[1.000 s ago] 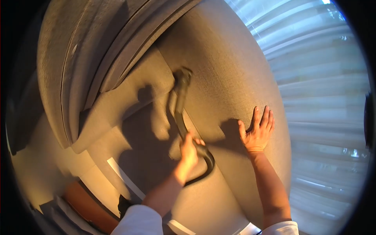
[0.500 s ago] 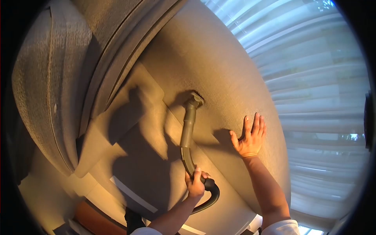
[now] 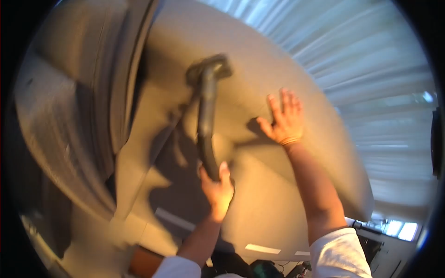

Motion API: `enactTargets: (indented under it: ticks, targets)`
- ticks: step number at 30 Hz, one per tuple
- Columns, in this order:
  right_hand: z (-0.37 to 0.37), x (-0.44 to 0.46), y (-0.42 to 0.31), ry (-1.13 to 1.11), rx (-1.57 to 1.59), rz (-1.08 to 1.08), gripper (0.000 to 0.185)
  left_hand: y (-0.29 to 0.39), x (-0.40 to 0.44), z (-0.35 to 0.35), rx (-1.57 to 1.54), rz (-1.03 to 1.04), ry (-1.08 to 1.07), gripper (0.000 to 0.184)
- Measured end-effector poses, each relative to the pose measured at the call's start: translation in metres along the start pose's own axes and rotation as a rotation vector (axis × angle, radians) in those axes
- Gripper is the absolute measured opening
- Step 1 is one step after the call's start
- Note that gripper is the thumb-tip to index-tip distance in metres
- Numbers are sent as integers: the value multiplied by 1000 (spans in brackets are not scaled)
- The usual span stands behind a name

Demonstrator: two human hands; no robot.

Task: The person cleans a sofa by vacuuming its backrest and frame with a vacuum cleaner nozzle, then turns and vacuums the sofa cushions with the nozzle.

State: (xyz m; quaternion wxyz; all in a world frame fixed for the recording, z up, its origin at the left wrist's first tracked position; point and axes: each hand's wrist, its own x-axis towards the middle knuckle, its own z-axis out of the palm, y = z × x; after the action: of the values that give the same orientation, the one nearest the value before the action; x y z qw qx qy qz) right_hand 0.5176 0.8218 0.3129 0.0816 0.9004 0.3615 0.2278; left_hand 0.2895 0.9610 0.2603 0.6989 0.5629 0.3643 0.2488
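My left hand (image 3: 217,187) is wrapped round the curved handle of a dark vacuum hose and wand (image 3: 206,111). The wand points up and away, and its wide flat nozzle (image 3: 211,69) is at the inner face of the sofa backrest (image 3: 241,60); blur hides whether it touches. To the right, my right hand (image 3: 286,118) lies on the same beige fabric with its fingers spread and nothing in them. A thin band circles the right wrist.
Large cushions (image 3: 88,92) stand along the left. Pale sheer curtains (image 3: 380,120) hang behind the sofa at the right. A brown-orange object (image 3: 143,262) and dark items lie at the bottom edge. A bright window (image 3: 401,230) shows at the lower right.
The view has shifted. The nozzle has moved up and to the left in the view, with my left hand still round the handle. My right hand stays spread on the fabric, now higher in the view.
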Motion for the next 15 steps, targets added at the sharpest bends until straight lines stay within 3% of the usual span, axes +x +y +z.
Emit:
enactTargets:
  ticks: [1, 2, 3, 4, 6, 7, 8, 10, 12, 14, 15]
  targets:
    - [1, -1, 1, -37, 25, 13, 77, 12, 6, -10, 213, 80, -13, 31]
    - [-11, 5, 2, -114, 11, 9, 78, 20, 27, -11, 89, 204, -49, 34]
    - [-16, 5, 1, -31, 34, -24, 76, 58, 48, -17, 230, 111, -130, 31]
    - [-3, 1, 6, 82, 25, -88, 73, 88, 68, -16, 259, 148, -154, 31]
    - [6, 8, 16, 198, 5, -250, 71, 74, 102, 5, 306, 480, 34, 41]
    - [12, 11, 16, 238, -65, -289, 72, 111, 111, -10, 427, 166, -261, 48]
    - [14, 12, 11, 251, -100, -273, 70, 101, 119, 0, 544, 242, -208, 54]
    - [16, 12, 4, 246, -176, -248, 67, 77, 109, 4, 573, 190, -100, 55]
    - [19, 10, 9, 248, -190, -232, 66, 52, 82, -22, 489, 147, -178, 54]
    - [27, 4, 4, 266, -148, -219, 65, 13, 33, -59, 491, 143, -119, 49]
    - [29, 3, 8, 249, -173, -214, 65, 1, 10, -87, 400, -5, -199, 45]
